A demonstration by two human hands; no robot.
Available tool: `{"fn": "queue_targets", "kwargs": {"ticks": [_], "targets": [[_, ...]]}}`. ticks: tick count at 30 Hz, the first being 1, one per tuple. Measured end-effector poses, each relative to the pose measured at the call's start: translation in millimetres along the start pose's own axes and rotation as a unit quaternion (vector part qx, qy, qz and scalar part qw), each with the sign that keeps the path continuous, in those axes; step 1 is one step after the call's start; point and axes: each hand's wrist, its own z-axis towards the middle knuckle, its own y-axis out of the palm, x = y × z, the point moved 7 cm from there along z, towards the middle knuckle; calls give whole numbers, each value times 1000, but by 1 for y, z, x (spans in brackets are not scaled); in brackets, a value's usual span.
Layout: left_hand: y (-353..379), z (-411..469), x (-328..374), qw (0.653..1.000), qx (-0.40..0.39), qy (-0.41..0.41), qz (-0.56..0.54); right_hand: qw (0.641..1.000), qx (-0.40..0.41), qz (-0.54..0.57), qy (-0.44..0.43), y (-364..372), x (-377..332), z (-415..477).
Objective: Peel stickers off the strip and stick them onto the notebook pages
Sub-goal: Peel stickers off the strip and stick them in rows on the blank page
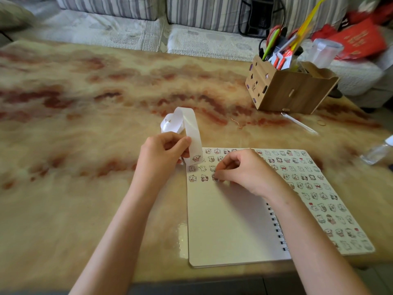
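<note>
Marbled table — left hand pinches strip, right hand presses notebook.

surface: glossy, smooth, marbled stone look
strip: shiny white backing paper
notebook: matt off-white paper pages, dark wire binding
stickers: printed paper
box: matt light wood grain
sofa: striped woven cloth
bottle: clear plastic

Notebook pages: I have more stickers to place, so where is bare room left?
The left page is bare below its sticker rows, from the right hand down to the near edge, beside the spiral binding. The right page is crowded with stickers throughout.
</note>
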Motion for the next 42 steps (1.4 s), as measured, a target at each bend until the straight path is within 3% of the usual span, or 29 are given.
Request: {"fn": "queue_targets", "kwargs": {"ticks": [14,21,38,42], "targets": [[-1,-2,0,1000,-2,-8,2,999,8,-40,-17,-7,1,3],[0,-3,0,1000,1,-11,-1,997,54,-57,-17,-4,2,4],[3,-3,3,1000,-5,-1,-24,998,-18,-53,-22,-5,4,4],[3,-2,4,999,-9,-4,-42,998,10,-35,-44,-8,0,3]]}}
